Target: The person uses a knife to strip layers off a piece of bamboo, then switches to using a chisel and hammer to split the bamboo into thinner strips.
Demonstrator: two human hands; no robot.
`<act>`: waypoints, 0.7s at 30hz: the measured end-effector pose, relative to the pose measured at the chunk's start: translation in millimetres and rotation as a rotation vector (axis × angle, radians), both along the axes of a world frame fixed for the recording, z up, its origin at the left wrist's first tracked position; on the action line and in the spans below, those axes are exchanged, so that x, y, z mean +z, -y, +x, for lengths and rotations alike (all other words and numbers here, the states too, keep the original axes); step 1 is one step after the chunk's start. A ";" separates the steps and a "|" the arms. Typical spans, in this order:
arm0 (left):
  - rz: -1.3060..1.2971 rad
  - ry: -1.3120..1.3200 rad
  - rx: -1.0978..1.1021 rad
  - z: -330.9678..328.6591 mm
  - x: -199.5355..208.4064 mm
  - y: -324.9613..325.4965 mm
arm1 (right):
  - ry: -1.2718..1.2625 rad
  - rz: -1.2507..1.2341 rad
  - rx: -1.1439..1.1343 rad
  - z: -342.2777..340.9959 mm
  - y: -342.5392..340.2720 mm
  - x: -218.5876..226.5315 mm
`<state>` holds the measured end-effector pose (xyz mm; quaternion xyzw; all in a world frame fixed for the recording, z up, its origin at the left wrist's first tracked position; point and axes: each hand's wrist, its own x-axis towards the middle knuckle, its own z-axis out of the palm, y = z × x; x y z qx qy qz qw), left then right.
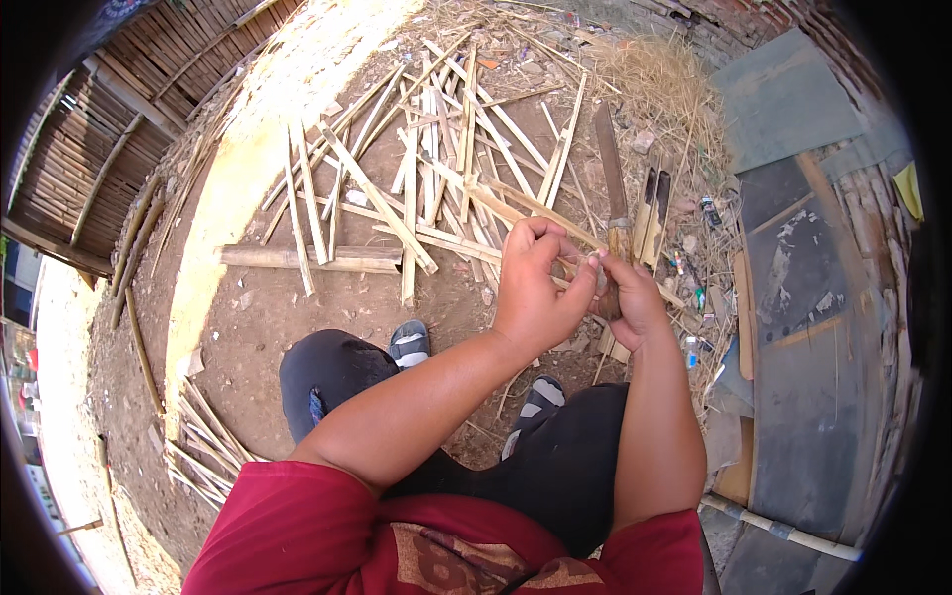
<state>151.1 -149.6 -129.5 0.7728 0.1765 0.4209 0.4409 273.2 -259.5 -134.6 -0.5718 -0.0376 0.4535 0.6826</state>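
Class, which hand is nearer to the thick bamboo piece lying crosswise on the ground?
Left. The left hand is right of the thick bamboo piece, apart from it; the right hand is farther right.

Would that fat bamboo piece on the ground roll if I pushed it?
Maybe a little: the thick bamboo piece looks rounded, though thin strips across it could stop it. Its dark end looks hollow, so it's probably light for its size.
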 end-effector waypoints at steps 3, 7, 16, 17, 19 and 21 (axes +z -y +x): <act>-0.078 -0.036 -0.084 -26.6 18.5 28.3 | -0.077 0.020 0.085 -0.9 4.4 -3.5; -0.117 -0.090 -0.201 -50.6 15.4 51.3 | -0.007 -0.006 0.220 -12.1 12.4 -2.2; -0.046 -0.179 0.072 -70.3 29.2 -66.1 | 0.103 0.035 0.351 -45.9 7.5 19.0; -0.381 -0.113 0.246 -69.9 15.8 -109.9 | 0.105 0.032 0.376 -47.0 4.5 18.7; -0.918 0.026 0.396 -80.0 12.4 -172.4 | 0.126 0.124 0.380 -41.3 8.5 14.5; -1.171 0.024 0.441 -97.8 8.6 -210.0 | 0.112 0.192 0.384 -45.4 9.8 15.0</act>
